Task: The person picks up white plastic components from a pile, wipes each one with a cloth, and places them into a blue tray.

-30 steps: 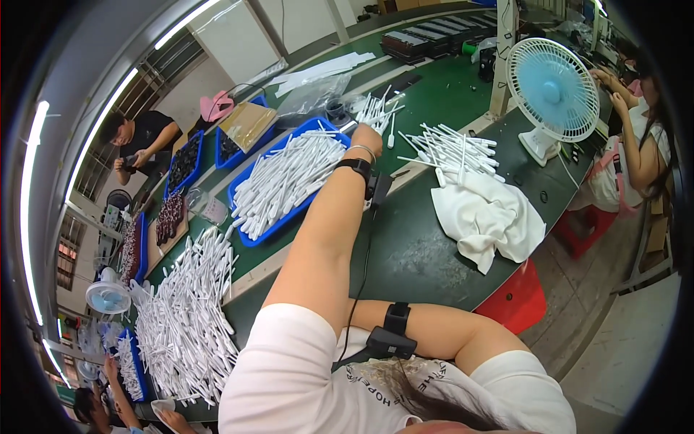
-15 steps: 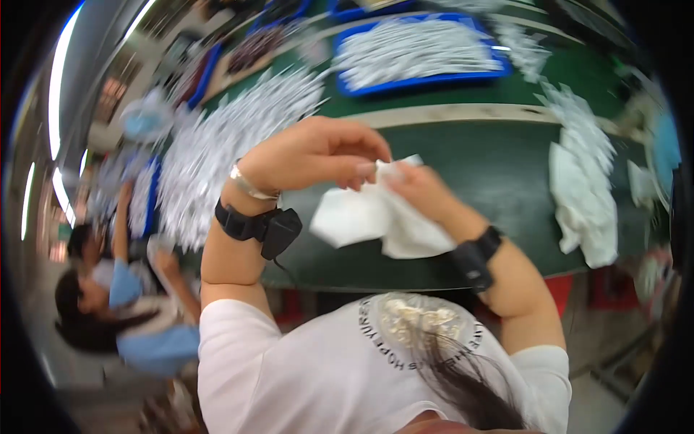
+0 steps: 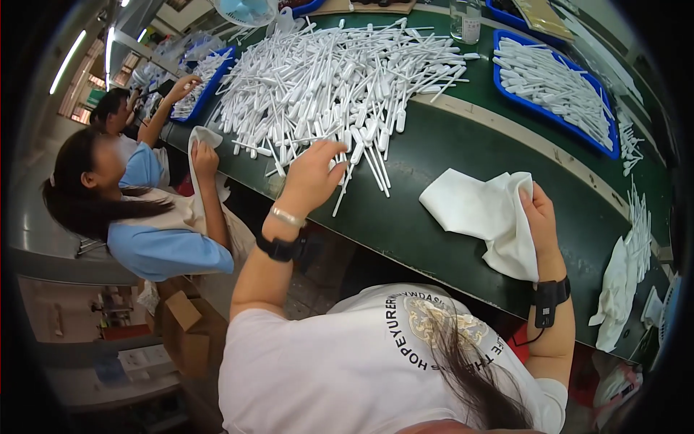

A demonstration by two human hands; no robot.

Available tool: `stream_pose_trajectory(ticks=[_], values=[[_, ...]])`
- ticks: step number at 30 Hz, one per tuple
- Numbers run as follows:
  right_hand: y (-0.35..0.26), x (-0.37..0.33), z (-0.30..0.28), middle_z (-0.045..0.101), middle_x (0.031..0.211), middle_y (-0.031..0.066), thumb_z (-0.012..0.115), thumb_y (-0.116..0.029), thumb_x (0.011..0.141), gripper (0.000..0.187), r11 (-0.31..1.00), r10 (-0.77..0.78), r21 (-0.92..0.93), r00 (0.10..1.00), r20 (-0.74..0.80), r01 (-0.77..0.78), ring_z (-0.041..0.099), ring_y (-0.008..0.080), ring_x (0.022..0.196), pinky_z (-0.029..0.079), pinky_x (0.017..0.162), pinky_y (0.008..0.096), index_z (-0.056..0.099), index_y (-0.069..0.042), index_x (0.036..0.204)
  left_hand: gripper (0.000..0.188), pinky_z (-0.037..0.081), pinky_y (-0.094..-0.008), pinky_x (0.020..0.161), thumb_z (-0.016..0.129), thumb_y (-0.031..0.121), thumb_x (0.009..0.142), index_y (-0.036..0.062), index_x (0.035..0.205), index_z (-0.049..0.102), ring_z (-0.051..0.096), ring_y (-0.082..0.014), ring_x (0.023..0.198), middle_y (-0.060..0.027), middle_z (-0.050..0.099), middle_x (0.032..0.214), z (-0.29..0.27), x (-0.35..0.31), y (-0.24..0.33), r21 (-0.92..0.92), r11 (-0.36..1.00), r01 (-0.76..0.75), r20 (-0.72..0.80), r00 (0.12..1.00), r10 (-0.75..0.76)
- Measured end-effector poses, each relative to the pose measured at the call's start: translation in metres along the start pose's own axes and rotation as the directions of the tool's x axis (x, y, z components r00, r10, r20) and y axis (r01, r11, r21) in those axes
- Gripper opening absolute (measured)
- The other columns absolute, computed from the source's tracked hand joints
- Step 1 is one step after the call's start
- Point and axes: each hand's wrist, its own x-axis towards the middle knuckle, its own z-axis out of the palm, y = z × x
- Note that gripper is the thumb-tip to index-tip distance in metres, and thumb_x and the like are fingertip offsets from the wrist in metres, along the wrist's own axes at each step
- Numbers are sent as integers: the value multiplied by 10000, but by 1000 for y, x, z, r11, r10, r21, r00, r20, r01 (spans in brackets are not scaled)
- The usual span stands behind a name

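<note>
My left hand (image 3: 312,177) reaches to the near edge of a big heap of slender white plastic sticks (image 3: 311,94). Each stick has a thin stem and a broader, rounded end. The thumb and index finger curve apart beside one loose stick (image 3: 356,153), and I see nothing held between them. Over the dark green table, my right hand (image 3: 541,224) grips a white cloth (image 3: 477,206) by its right side, and the rest of it spreads out leftward. Part of the right hand's fingers is hidden behind the cloth.
A blue tray (image 3: 614,148) holds more sticks at the far right. Other sticks and a crumpled white cloth (image 3: 614,296) lie at the right edge. A clear bottle (image 3: 465,22) stands behind the heap. On my left a co-worker (image 3: 166,239) holds a cloth beside another blue tray (image 3: 191,108).
My hands were together at the white cloth and are now apart. The left has gone left to the heap, while the right keeps the cloth. The view has swung leftward.
</note>
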Motion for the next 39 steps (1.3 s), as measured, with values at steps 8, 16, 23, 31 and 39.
stream_pose_trajectory(ticks=[8,16,23,31,39], values=[[-1,4,3,594,905,32,459,-187,890,247,999,-19,-43,1000,-23,18,571,99,774,470,679,225,526,-20,1059,359,441,-281,525,599,64,715,48,1040,444,593,-196,639,-104,557,721,17,43,-2,254,954,156,319,918,-236],[-11,1,-5,585,979,76,429,-196,898,271,971,28,240,997,-66,-12,582,166,860,475,756,282,502,-16,1087,143,446,-232,457,581,89,790,59,877,472,565,-121,584,-53,564,714,-7,62,65,-964,-31,266,265,964,24],[-16,4,3,566,1010,121,333,-226,923,320,822,-92,520,955,-282,233,570,227,901,459,813,351,461,-17,1129,105,469,-228,512,560,80,817,46,835,463,562,-123,583,-61,561,714,107,76,167,-820,-392,417,492,864,-111],[-15,-9,5,567,921,71,423,-188,903,267,914,8,401,987,-160,58,558,133,770,472,719,278,462,-19,1106,131,462,-220,551,564,92,819,-5,875,495,553,-95,618,-50,575,719,137,60,186,-857,134,498,510,857,74],[-19,-9,5,567,857,12,448,-243,901,248,972,-4,234,996,-92,25,530,75,758,440,678,226,510,-34,1020,159,453,-211,564,592,113,805,-29,867,554,553,-94,620,-55,598,720,128,68,170,-738,140,660,671,695,259]])
